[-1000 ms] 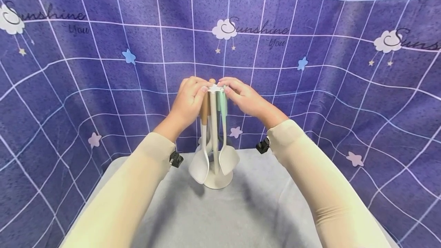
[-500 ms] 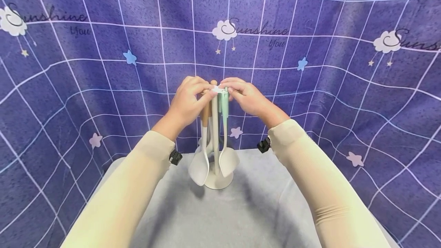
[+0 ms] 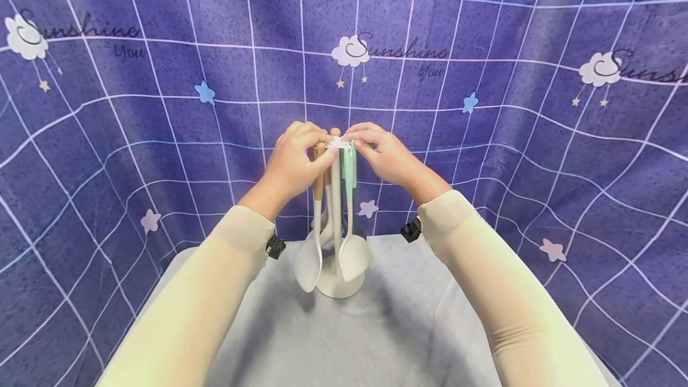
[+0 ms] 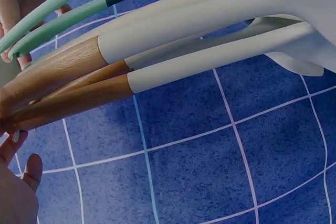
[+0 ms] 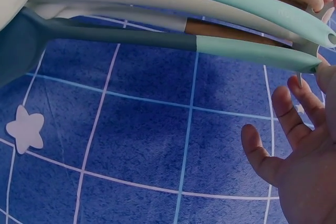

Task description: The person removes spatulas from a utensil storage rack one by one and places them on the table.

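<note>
A white utensil stand (image 3: 336, 284) with a round base stands upright on the grey cloth. From its star-shaped top hang a brown-handled white utensil (image 3: 309, 264), a green-handled white utensil (image 3: 355, 257), and others partly hidden behind. In the right wrist view, a dark blue utensil (image 5: 131, 36) with a green handle hangs there too. My left hand (image 3: 294, 159) pinches the stand's top at its left side, thumb in front. On the other side my right hand (image 3: 388, 155) pinches the top's edge near the green handles. Some fingertips are hidden behind the handles.
A grey cloth (image 3: 376, 339) covers the table under the stand. Close behind and to both sides hangs a purple curtain (image 3: 462, 154) with a white grid, clouds and stars.
My left thumb has slid right along the front of the top. The hanging utensils have shifted slightly, and the front green-handled one swung a little left. The right hand has barely moved.
</note>
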`<state>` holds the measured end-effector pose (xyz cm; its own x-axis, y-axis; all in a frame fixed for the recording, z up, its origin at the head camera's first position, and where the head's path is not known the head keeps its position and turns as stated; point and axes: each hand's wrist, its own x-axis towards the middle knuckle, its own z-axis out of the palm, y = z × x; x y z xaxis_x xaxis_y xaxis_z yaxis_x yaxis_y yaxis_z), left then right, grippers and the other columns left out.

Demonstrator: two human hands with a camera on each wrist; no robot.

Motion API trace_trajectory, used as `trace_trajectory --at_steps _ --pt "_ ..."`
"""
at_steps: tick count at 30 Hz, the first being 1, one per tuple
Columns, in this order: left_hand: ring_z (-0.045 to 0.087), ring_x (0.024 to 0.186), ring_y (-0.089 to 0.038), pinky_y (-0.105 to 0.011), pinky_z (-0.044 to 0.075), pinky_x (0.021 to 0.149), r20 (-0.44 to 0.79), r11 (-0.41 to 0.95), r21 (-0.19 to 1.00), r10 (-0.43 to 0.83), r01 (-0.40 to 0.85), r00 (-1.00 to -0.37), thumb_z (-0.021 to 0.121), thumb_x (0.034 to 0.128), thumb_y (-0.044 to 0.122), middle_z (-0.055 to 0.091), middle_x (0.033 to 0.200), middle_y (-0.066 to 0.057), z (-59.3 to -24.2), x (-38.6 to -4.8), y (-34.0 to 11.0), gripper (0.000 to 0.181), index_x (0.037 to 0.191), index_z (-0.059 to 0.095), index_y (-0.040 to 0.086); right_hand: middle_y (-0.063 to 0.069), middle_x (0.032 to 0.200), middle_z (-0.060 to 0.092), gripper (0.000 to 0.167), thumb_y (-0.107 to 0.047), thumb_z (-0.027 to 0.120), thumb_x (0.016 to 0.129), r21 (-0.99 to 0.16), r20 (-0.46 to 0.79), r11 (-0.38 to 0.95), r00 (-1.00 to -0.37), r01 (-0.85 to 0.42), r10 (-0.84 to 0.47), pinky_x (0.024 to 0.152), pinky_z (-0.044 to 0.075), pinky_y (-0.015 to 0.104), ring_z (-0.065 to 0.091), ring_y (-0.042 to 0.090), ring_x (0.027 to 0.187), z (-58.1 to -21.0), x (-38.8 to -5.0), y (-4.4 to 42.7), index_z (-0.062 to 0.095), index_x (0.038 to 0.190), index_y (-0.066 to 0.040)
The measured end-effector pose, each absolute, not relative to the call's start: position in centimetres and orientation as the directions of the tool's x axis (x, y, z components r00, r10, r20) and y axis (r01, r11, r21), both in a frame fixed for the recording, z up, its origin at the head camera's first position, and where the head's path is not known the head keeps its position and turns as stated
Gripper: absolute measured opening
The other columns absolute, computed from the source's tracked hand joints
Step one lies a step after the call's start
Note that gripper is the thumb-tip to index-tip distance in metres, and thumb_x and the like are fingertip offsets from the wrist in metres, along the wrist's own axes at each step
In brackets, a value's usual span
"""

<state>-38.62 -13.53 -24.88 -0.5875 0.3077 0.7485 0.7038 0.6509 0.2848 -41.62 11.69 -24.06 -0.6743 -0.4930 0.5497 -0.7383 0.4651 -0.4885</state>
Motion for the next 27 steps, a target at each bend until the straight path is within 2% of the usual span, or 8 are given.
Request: trace_trajectory --at_steps 8,15,22,27 --pt "0.062 0.133 -0.030 -0.060 0.046 0.118 0.736 0.635 0.307 0.313 0.708 -0.600 0.063 0.1058 0.039 0.079 0.133 -0.005 -25.2 -38.8 -14.1 0.039 0.128 0.084 0.015 0.011 0.156 0.063 0.034 -0.018 0.053 0.120 -0.452 0.580 0.471 -0.650 -0.758 -0.491 0.126 0.050 0.055 0.059 0.032 0.149 -24.6 -41.3 11.4 0.078 0.143 -0.011" --pt "0.060 0.143 -0.029 -0.062 0.043 0.118 0.717 0.630 0.333 0.314 0.702 -0.622 0.053 0.1098 0.037 0.075 0.146 -0.003 -25.5 -38.9 -14.6 0.042 0.131 0.083 0.017 0.013 0.150 0.065 0.034 -0.019 0.056 0.119 -0.387 0.619 0.483 -0.610 -0.785 -0.494 0.118 0.054 0.053 0.064 0.032 0.139 -24.6 -40.5 11.0 0.078 0.143 -0.011" --pt "0.059 0.146 -0.030 -0.059 0.044 0.128 0.716 0.567 0.368 0.333 0.737 -0.614 0.051 0.1117 0.027 0.073 0.149 -0.005 -25.6 -39.2 -14.8 0.039 0.131 0.081 0.011 0.009 0.145 0.066 0.035 -0.023 0.055 0.120 -0.340 0.620 0.545 -0.618 -0.766 -0.483 0.110 0.057 0.051 0.067 0.029 0.126 -24.7 -39.7 10.7 0.077 0.145 -0.014" --pt "0.059 0.147 -0.031 -0.058 0.044 0.129 0.713 0.523 0.404 0.335 0.751 -0.616 0.052 0.1121 0.023 0.074 0.148 -0.006 -25.7 -39.4 -14.9 0.037 0.130 0.081 0.009 0.009 0.142 0.065 0.034 -0.025 0.056 0.119 -0.323 0.630 0.569 -0.621 -0.756 -0.467 0.106 0.059 0.050 0.067 0.028 0.120 -24.9 -39.4 10.5 0.078 0.144 -0.015"
